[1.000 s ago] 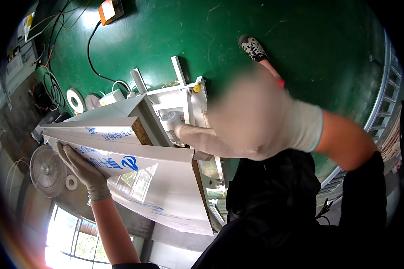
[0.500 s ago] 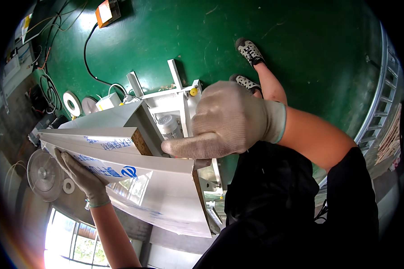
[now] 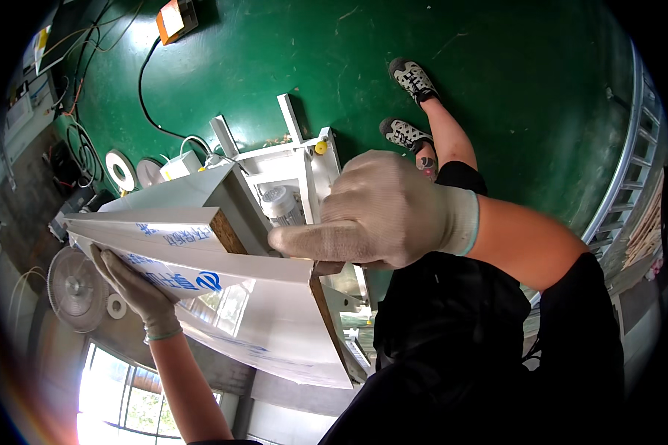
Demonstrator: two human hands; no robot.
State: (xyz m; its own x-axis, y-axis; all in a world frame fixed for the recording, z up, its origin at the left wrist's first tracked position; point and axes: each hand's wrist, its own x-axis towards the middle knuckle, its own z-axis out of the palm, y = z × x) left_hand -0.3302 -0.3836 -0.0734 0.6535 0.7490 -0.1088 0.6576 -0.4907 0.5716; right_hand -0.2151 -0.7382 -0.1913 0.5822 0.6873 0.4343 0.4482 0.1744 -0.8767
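1. Your right hand (image 3: 393, 211) wears a grey knit glove with a pale cuff. Its fingers (image 3: 304, 241) lie stretched along the top edge of the white panel (image 3: 267, 311) at mid-frame, thumb tucked under, so they are clamped on that edge.
2. Your left hand (image 3: 137, 293), in the same kind of knit glove, sits at lower left. Its fingers (image 3: 107, 267) are curled up around the far end of the panel, gripping it.
3. The panel is a long flat board with a smooth white face, blue print on its protective film, and a brown, grainy core showing at the cut end.
4. A second white board (image 3: 178, 211) lies just behind it, with the same brown chipboard end.
5. Beyond them stands a white metal machine frame (image 3: 304, 159) with a grey motor (image 3: 280, 204) and a small yellow knob (image 3: 321, 147).
6. The floor (image 3: 512, 81) is glossy green, with black cables and an orange box (image 3: 175, 18) at upper left.
7. A round fan (image 3: 74, 285) shows at the left edge.
8. Since half a second ago, your right hand has dropped lower onto the panel edge and fills more of the frame; your left grip looks unchanged.
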